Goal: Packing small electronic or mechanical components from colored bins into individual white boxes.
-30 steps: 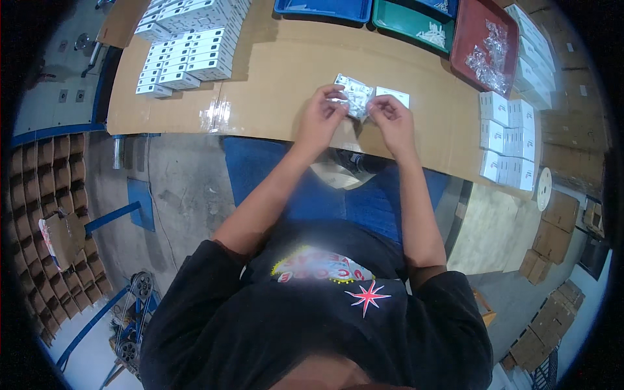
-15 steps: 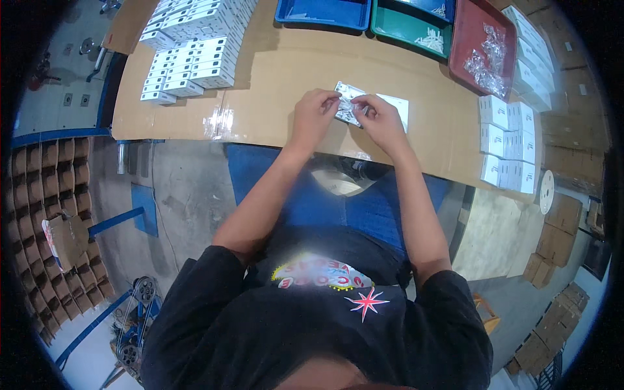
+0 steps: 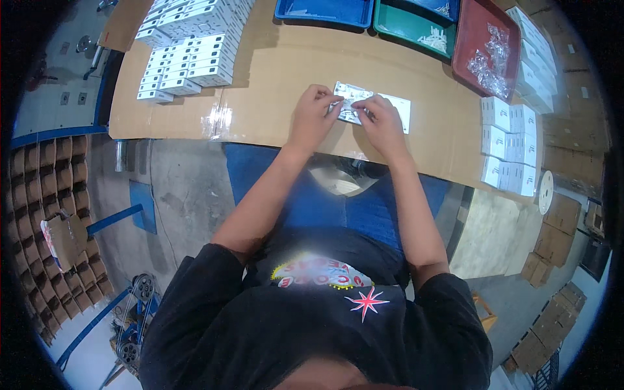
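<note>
Over a white card or sheet [image 3: 401,112], dark print covering its left part, my two hands face each other near the table's front edge. The fingers of my left hand [image 3: 314,116] are pinched together at the printed part's left side. My right hand [image 3: 382,121] pinches above its middle, the fingers bent toward the left hand. Something small and pale shows between the fingertips, too small to name. The sheet lies on a cardboard-covered table [image 3: 273,84].
Stacked small white boxes [image 3: 211,58] stand at the far left, more white boxes [image 3: 495,143] at the right. Along the back are a blue tray [image 3: 325,14], a green tray [image 3: 406,29] with white pieces, and a red tray [image 3: 469,39] holding clear plastic bags [image 3: 491,62].
My left hand has shifted slightly, its fingers a little more raised and apart from the right hand's. More of the sheet's printed part shows between the hands.
</note>
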### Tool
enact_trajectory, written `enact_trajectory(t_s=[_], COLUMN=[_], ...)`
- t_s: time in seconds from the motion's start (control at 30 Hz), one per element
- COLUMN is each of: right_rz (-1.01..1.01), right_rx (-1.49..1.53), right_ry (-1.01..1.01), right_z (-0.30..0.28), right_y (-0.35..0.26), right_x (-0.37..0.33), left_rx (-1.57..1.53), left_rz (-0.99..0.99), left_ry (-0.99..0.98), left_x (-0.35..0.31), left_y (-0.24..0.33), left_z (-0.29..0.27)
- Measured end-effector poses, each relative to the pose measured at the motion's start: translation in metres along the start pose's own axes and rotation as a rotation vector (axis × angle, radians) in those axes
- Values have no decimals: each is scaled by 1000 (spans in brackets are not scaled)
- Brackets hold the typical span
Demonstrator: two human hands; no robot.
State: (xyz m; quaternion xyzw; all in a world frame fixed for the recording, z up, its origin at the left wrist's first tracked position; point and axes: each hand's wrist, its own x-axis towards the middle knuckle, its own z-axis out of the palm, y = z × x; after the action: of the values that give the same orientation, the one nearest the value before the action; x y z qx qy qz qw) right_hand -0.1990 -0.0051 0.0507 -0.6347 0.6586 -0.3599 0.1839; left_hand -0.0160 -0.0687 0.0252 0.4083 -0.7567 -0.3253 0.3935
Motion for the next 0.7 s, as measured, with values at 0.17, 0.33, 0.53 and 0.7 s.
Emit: enact_trajectory(t_s=[0.17, 0.33, 0.53, 0.7], right_rz=[-62, -17, 89, 122], right_rx=[-85, -173, -180, -281], right_ry=[109, 59, 90, 152], right_z=[3, 3, 3, 5], right_y=[-3, -5, -4, -11], right_x=[-1, -3, 0, 1], left_rx=[93, 146, 152, 140], left_rz=[19, -8, -47, -83], left_ry=[9, 26, 84, 102], left_x=[3, 4, 4, 2], left_y=[3, 8, 14, 18], left_z=[-2, -1, 4, 4])
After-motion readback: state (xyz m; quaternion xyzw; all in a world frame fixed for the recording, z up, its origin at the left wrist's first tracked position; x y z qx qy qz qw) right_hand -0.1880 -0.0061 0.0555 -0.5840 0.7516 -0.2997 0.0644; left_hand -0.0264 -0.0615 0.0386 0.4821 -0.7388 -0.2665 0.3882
